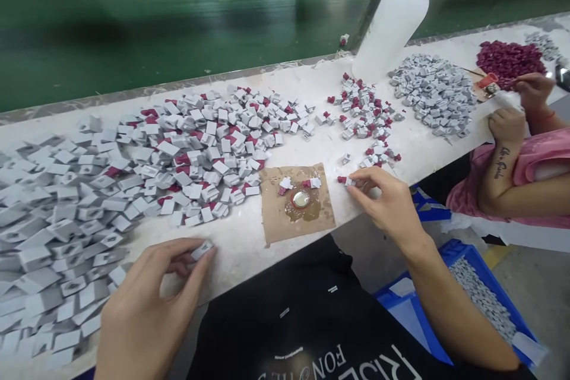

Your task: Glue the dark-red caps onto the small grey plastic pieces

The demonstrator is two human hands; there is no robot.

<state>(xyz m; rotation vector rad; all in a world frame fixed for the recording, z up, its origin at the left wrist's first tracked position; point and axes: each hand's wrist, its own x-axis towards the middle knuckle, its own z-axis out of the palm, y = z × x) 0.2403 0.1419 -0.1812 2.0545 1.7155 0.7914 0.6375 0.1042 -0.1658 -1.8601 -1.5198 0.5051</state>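
Near the table's front edge, my left hand (154, 291) pinches a small grey plastic block (202, 249) between thumb and forefinger. To the right, my right hand (387, 199) grips a small grey and dark red plastic piece (346, 181) just above the table. Between the hands lies a square of brown cardboard (276, 222) with a wet patch. On it sit a small round dish of clear liquid (301, 198) and two grey and red pieces, one of them a piece (312, 183) at the upper right.
A large pile of grey blocks (66, 231) covers the left. Smaller grey-red pieces (363, 110) lie right of centre, beside a white squeeze bottle (392, 24). A green conveyor belt (178, 35) runs behind. At right a co-worker's hands (507, 124) work; a blue crate (494, 285) stands below.
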